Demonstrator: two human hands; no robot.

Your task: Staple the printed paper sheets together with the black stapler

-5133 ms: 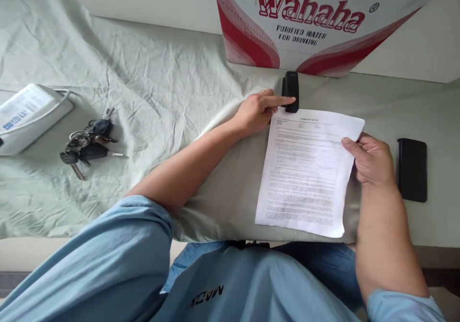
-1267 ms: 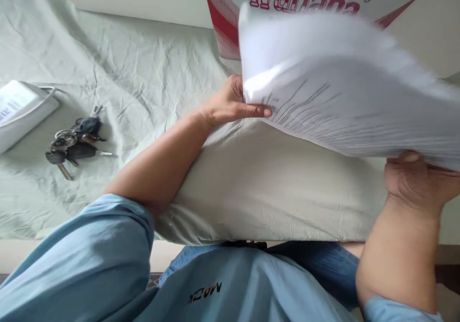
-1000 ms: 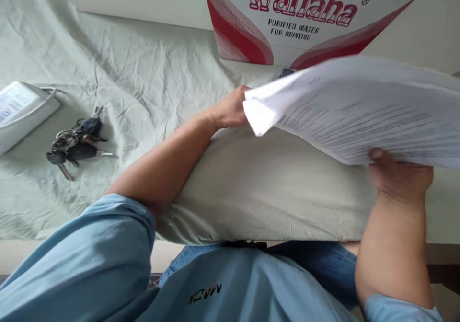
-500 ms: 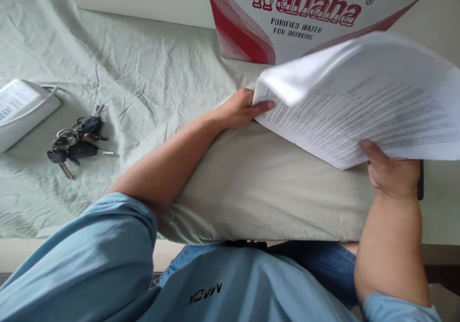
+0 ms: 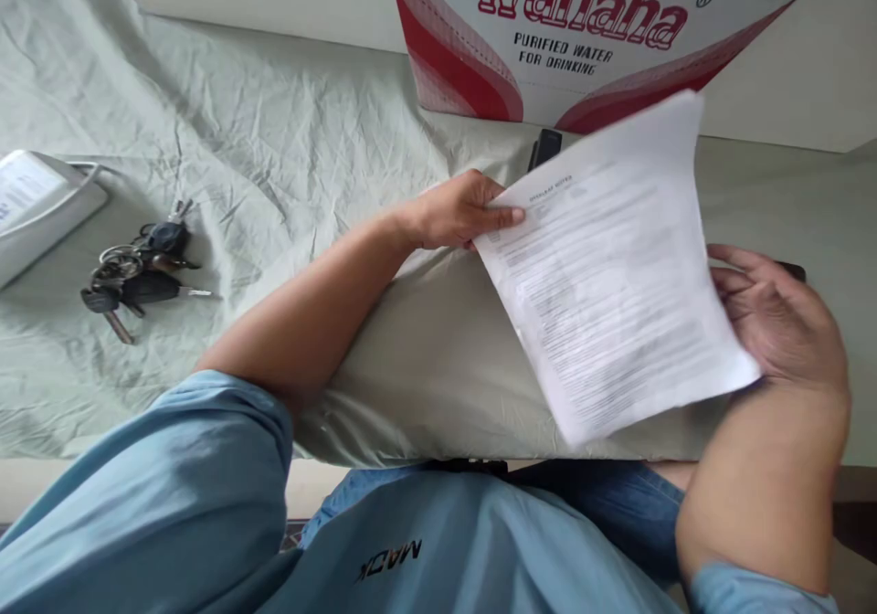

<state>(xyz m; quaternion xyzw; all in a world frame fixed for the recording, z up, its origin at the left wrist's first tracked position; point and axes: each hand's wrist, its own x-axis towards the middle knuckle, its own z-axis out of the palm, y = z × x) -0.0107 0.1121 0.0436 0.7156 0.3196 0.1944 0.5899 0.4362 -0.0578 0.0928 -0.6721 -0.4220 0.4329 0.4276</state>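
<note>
Pinching the top-left corner between thumb and fingers, the printed sheet [image 5: 609, 276] is held tilted above the pillow [image 5: 438, 386] by the left hand [image 5: 459, 217], while the right hand [image 5: 781, 322] is spread open beside its right edge.

Probably a home bedroom: wrinkled pale-green bedsheet [image 5: 274, 148], pillow [image 5: 452, 367], bunch of keys [image 5: 133, 276], Wahaha water carton [image 5: 582, 38] alongside.

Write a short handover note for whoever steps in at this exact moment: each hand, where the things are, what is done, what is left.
Left hand: pinching the top corner of the white printed paper sheets.
Right hand: open, beside the sheets' right edge.
Black stapler: on the pale green cloth, behind the sheets.
Done: sheets gathered, printed side up.
Left: whether they are stapled cannot be told.
</note>
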